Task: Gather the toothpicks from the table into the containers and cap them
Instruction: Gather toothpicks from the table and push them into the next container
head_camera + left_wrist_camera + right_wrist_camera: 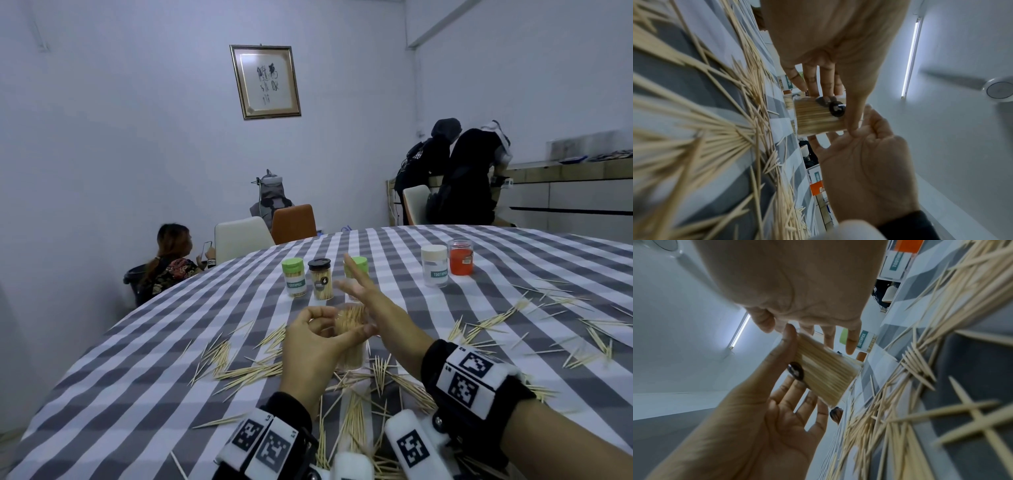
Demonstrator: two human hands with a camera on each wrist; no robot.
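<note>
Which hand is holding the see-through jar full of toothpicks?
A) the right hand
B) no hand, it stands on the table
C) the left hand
C: the left hand curls its thumb and fingers round the clear toothpick container, lifted off the table, while the right hand is spread open just beyond it.

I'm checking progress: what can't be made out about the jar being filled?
- Head view: the jar is blurred, its body behind the left hand.
- Wrist views: its open end is hidden by the left hand and right hand.
- No cap for it shows.
</note>
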